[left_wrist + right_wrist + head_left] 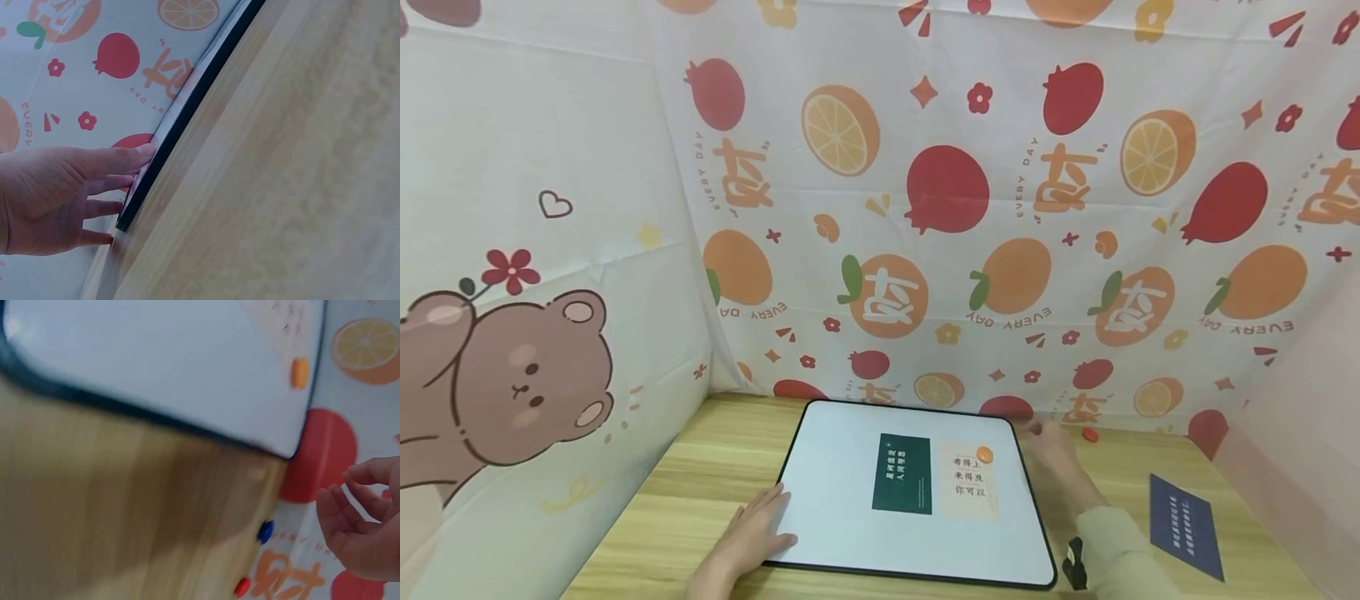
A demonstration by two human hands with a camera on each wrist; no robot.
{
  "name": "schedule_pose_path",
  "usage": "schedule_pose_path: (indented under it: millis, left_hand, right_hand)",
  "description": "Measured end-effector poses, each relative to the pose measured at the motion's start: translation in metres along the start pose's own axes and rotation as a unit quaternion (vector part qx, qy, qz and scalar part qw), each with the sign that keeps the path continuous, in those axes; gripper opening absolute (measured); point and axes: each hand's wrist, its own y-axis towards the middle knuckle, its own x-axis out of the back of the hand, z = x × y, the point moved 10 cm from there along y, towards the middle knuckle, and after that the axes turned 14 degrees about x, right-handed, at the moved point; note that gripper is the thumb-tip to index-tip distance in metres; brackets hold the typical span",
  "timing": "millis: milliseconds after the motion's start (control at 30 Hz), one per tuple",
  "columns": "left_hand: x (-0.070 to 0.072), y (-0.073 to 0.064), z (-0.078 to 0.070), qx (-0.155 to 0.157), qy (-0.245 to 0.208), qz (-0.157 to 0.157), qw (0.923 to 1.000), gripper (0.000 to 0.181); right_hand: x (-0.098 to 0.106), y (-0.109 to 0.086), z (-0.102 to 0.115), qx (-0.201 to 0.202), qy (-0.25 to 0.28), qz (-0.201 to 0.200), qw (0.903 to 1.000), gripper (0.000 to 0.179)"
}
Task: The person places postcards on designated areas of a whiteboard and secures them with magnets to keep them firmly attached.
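A whiteboard with a black rim lies on the wooden table. On it are a dark green card and a pale beige card, both printed with characters. An orange round magnet sits on the beige card's upper right. My left hand rests on the board's left edge, fingers spread; the left wrist view shows its thumb against the rim. My right hand hovers beyond the board's right rim, near a dark blue magnet. Its fingers are loosely bent, and I see nothing between them.
A red magnet lies on the table near the back wall. A dark blue card with white characters lies at the right. A fruit-print cloth hangs behind the table, and a bear-print cloth on the left.
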Motion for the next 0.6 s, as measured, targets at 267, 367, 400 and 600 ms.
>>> schedule_pose_path:
  millis: [267,367,400,600]
  left_hand:
    - [0.0,0.0,-0.001,0.0,-0.002,-0.004,1.0,0.062]
    - [-0.001,-0.001,0.002,0.003,-0.002,-0.002,1.0,0.062]
    - [-0.001,-0.001,0.002,0.003,-0.002,-0.001,1.0,0.062]
    - [0.0,-0.002,0.0,-0.001,-0.006,-0.004,1.0,0.062]
  right_hand:
    - [0.016,-0.001,-0.03,0.011,-0.034,-0.011,0.9993,0.019]
    - [0.016,-0.003,-0.04,0.007,-0.032,-0.01,0.9994,0.02]
    - [0.015,-0.004,-0.043,0.008,-0.033,-0.008,0.9994,0.022]
    - [0.012,-0.007,-0.052,0.014,-0.059,-0.003,0.9982,0.033]
